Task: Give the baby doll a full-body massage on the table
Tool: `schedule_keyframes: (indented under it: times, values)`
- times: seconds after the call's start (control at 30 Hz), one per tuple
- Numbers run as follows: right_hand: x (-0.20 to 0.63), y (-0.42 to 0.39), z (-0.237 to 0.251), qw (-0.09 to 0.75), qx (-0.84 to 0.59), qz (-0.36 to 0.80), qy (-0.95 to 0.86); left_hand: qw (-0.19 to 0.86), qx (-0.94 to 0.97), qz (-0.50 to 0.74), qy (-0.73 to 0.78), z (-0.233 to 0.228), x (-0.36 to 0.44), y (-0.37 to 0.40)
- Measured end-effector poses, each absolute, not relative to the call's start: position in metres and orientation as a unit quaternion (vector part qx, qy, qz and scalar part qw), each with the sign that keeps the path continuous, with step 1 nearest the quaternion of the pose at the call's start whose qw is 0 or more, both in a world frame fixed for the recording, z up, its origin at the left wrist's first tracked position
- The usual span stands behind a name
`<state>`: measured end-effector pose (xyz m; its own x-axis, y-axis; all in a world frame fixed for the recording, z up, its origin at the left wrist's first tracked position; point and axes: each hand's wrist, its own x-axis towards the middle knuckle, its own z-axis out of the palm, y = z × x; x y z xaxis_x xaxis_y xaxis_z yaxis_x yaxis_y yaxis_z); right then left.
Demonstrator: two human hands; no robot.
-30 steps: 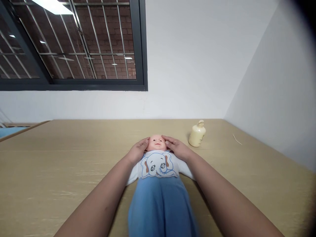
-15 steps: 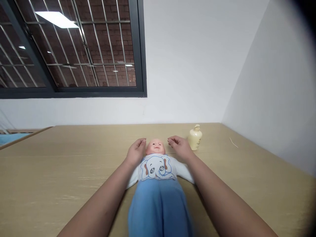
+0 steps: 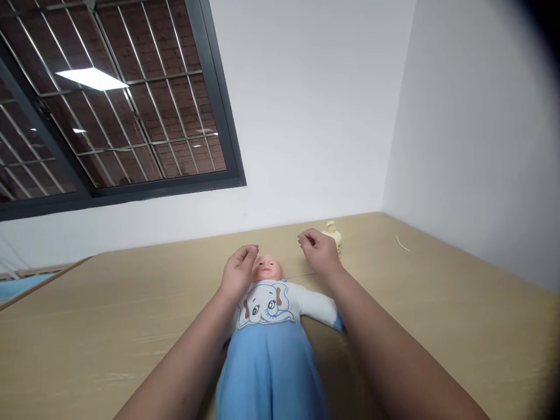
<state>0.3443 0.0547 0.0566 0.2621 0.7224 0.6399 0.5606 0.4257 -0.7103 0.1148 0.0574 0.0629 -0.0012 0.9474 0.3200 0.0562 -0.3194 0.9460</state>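
Head view: doll [image 3: 266, 338] supine, lower centre. I see the left hand [image 3: 238, 269] beside its head [image 3: 270, 267], the right hand [image 3: 322, 253] before the bottle [image 3: 336, 237], fingers loosely curled; any grip I cannot tell.

Doll [image 3: 266, 321], white elephant-print top [image 3: 265, 303], blue trousers [image 3: 269, 373], lying face up on tan table [image 3: 131, 321].

At lower centre, the long blue-and-white cloth doll [image 3: 269, 335] is showing matt fabric below its smooth, round, pink plastic-looking head [image 3: 269, 269]; upper left, slim silvery metal bars [image 3: 137, 118] are gleaming.
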Motion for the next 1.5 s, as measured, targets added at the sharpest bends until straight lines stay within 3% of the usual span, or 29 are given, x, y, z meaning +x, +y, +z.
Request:
schedule_keyframes:
  times: [0.13, 0.33, 0.57, 0.83, 1.1, 1.27, 1.37, 1.5]
  values:
    - [0.353, 0.052, 0.064, 0.591, -0.551, -0.009, -0.589, 0.424, 0.585, 0.562, 0.402, 0.084, 0.136, 0.049]
    - [0.382, 0.055, 0.068, 0.559, -0.592, -0.139, -0.564, 0.637, 0.477, 0.476, 0.374, 0.103, 0.201, 0.051]
    - [0.408, 0.068, 0.059, 0.405, -0.678, -0.043, -0.612, 0.731, 0.408, 0.386, 0.388, 0.099, 0.274, 0.079]
    - [0.416, 0.069, 0.057, 0.362, -0.695, -0.020, -0.621, 0.756, 0.354, 0.398, 0.380, 0.084, 0.307, 0.105]
    - [0.393, 0.045, 0.092, 0.299, -0.696, -0.017, -0.652, 0.787, 0.344, 0.390, 0.332, 0.095, 0.276, 0.101]
    - [0.332, 0.007, 0.120, 0.324, -0.549, 0.048, -0.769, 0.812, 0.342, 0.399, 0.252, 0.111, 0.219, 0.066]
    - [0.290, -0.010, 0.116, 0.279, -0.476, 0.030, -0.834, 0.838, 0.287, 0.427, 0.184, 0.111, 0.175, 0.045]
    - [0.241, -0.036, 0.093, 0.216, -0.455, 0.054, -0.862, 0.827, 0.227, 0.469, 0.212, 0.099, 0.119, 0.033]
